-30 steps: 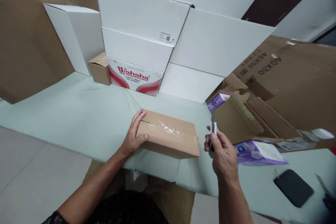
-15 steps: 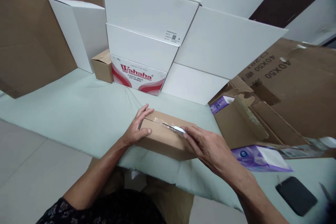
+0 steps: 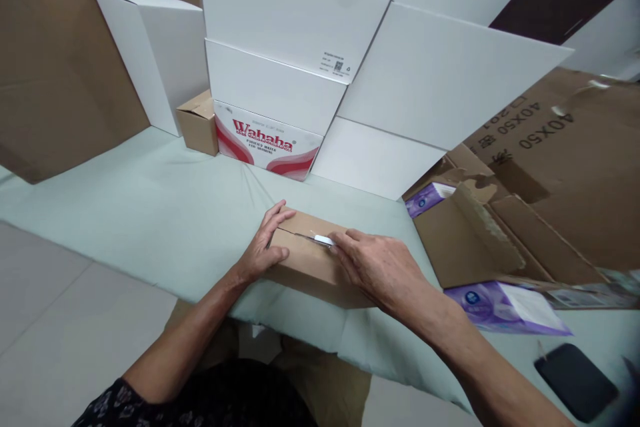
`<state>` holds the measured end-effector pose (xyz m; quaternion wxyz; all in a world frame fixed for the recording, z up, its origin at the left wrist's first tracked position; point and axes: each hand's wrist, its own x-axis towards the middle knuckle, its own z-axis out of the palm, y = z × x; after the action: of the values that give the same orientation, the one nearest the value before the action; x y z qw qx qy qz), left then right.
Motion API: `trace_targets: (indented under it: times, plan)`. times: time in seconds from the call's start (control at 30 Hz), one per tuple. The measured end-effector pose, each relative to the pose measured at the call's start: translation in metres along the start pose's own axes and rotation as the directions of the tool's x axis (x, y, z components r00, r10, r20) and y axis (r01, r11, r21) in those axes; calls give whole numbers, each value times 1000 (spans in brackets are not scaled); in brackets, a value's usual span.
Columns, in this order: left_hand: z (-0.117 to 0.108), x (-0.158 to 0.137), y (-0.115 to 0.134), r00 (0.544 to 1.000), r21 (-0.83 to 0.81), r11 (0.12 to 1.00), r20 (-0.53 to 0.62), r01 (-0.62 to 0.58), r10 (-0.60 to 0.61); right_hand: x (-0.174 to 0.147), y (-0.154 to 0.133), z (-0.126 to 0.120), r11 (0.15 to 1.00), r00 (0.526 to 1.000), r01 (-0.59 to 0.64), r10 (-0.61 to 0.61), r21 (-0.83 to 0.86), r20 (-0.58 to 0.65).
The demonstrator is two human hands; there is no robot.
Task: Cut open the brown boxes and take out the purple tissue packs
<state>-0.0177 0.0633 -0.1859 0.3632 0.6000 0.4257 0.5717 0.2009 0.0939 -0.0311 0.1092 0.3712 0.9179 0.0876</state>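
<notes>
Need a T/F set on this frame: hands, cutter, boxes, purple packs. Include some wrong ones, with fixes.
1. The right hand holds a cutter. True.
2. The left hand is on the same box as the cutter. True.
3. The cutter points away from the left hand. False: it points toward it.
4. Only one purple pack shows. False: there is a near pack and a far pack.
</notes>
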Motion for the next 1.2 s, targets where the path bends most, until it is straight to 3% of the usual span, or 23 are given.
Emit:
trace_targets:
  times: [0.23, 0.67, 0.83, 1.2]
  plan:
    - [1, -1, 0, 1000, -6, 1000, -4, 4, -4, 2, -1, 5, 998, 999, 35, -37, -60, -27]
    - [-1, -1, 4, 997, 68, 995, -40, 67, -64, 0, 2, -17, 990, 992, 50, -34, -130, 124]
    - [2, 1, 5, 993, 85, 994, -100, 74, -65, -3, 10, -22, 995, 990, 32, -19, -91, 140]
    - [11, 3, 10, 996, 123, 990, -74, 67, -58, -17, 20, -21, 991, 986, 51, -30, -124, 163]
